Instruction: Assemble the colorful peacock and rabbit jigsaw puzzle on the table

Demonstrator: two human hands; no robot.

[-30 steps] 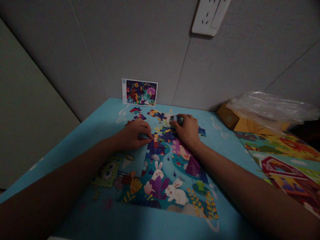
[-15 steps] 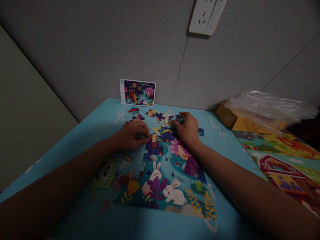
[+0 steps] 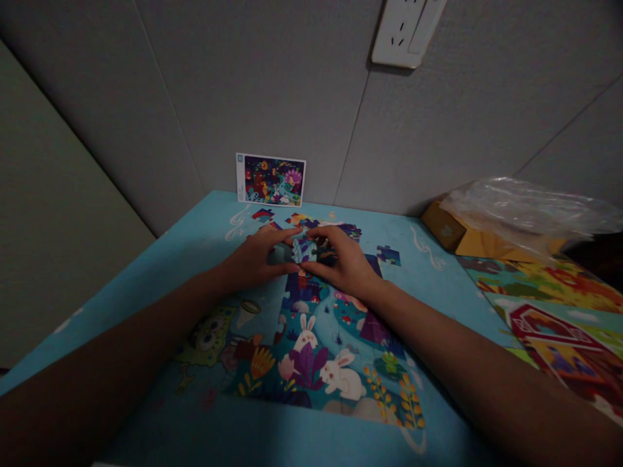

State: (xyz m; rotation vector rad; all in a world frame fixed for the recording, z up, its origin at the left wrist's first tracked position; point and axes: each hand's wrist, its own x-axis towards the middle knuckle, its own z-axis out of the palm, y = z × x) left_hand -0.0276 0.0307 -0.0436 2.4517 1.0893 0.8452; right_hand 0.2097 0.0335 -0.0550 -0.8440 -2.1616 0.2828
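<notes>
Slipping is risked by tilting: a blue-and-purple jigsaw piece (image 3: 305, 249) is pinched by left hand (image 3: 257, 257) and right hand (image 3: 344, 261) near the multicoloured rabbit-patterned puzzle (image 3: 335, 340).

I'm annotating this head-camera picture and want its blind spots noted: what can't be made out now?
All in the head view:
- Puzzle piece: full outline, partly covered by fingertips of the left hand and right hand.
- Jigsaw puzzle: part of its upper area, behind the right hand and forearm.
- Reference card: side print, too small to read.
- Wall socket: top, cut off by the upper edge.
</notes>
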